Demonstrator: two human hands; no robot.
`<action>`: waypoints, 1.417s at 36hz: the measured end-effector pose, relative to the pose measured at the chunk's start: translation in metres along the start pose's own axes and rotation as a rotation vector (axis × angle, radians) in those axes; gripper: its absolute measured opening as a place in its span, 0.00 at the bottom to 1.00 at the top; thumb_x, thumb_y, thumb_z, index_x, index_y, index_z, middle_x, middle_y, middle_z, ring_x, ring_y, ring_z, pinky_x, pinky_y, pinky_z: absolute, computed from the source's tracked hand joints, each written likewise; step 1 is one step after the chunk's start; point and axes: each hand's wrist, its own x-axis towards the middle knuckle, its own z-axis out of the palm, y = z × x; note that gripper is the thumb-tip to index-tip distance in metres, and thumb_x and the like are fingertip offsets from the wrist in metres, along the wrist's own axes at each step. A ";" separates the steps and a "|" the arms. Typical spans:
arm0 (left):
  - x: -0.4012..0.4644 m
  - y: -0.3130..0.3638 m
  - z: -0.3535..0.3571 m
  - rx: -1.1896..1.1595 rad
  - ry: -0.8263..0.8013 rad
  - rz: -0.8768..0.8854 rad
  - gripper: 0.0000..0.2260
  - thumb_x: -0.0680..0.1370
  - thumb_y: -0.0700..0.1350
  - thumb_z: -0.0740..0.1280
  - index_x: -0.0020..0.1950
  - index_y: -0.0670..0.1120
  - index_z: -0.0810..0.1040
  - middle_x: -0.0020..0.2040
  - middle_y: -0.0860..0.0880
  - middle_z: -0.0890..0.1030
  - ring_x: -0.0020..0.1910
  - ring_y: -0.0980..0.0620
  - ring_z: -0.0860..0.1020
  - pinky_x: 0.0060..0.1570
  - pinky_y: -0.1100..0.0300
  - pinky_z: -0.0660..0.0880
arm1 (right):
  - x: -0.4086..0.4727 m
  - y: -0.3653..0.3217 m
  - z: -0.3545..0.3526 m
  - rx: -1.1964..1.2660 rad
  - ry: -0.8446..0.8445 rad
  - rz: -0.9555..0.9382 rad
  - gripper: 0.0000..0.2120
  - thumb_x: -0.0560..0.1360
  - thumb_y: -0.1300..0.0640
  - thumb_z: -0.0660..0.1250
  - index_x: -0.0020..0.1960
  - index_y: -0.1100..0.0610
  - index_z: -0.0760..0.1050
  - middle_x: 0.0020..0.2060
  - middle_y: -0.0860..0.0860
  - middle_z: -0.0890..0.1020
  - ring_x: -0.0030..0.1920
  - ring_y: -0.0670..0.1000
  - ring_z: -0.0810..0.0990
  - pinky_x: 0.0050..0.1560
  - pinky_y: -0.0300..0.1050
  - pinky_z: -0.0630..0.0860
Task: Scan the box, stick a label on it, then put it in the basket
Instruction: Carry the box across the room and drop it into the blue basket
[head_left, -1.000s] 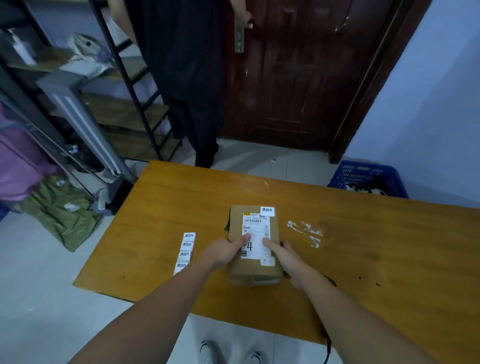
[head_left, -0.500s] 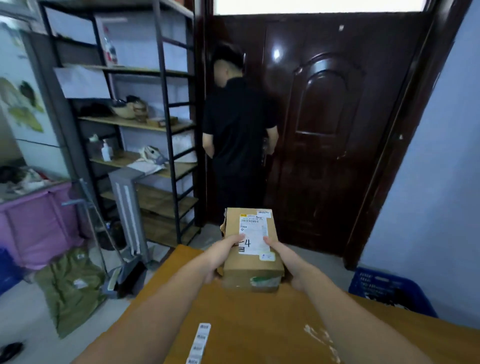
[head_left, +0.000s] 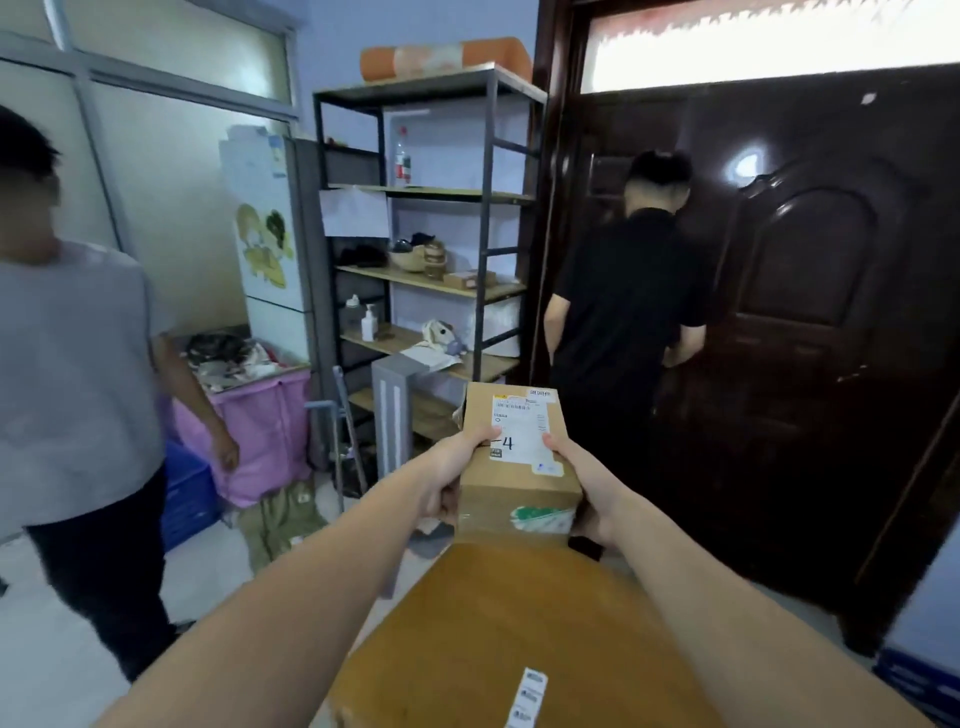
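Both hands — left hand (head_left: 451, 480) and right hand (head_left: 586, 488) — clasp the box (head_left: 519, 467) by its sides, lifted clear above the table (head_left: 493, 623), label face up (presumably for carrying); basket (head_left: 919, 686) at 4 o'clock.

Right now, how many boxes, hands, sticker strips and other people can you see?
Cardboard box, held up by both hands: 1
Hands, left hand and right hand: 2
Sticker strip on the table: 1
Other people, one in grey, one in black: 2
Total: 6
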 end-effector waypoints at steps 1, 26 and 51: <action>-0.004 -0.002 -0.011 -0.005 0.023 -0.003 0.33 0.61 0.71 0.72 0.57 0.49 0.84 0.53 0.41 0.87 0.44 0.42 0.85 0.44 0.54 0.77 | 0.003 -0.003 0.011 -0.011 -0.022 -0.001 0.23 0.75 0.35 0.70 0.60 0.50 0.84 0.51 0.54 0.90 0.47 0.55 0.90 0.41 0.50 0.86; -0.195 -0.104 -0.205 -0.335 0.710 -0.031 0.28 0.66 0.68 0.72 0.57 0.50 0.82 0.40 0.48 0.88 0.37 0.48 0.85 0.38 0.55 0.79 | 0.017 0.012 0.300 -0.355 -0.666 0.069 0.27 0.73 0.35 0.72 0.63 0.52 0.83 0.53 0.56 0.90 0.52 0.59 0.90 0.53 0.52 0.84; -0.254 -0.159 -0.401 -0.366 0.797 -0.123 0.30 0.62 0.69 0.71 0.56 0.51 0.81 0.51 0.44 0.87 0.51 0.43 0.85 0.52 0.44 0.81 | 0.037 0.050 0.528 -0.377 -0.709 0.080 0.30 0.70 0.35 0.74 0.65 0.52 0.80 0.54 0.57 0.89 0.60 0.61 0.85 0.65 0.58 0.78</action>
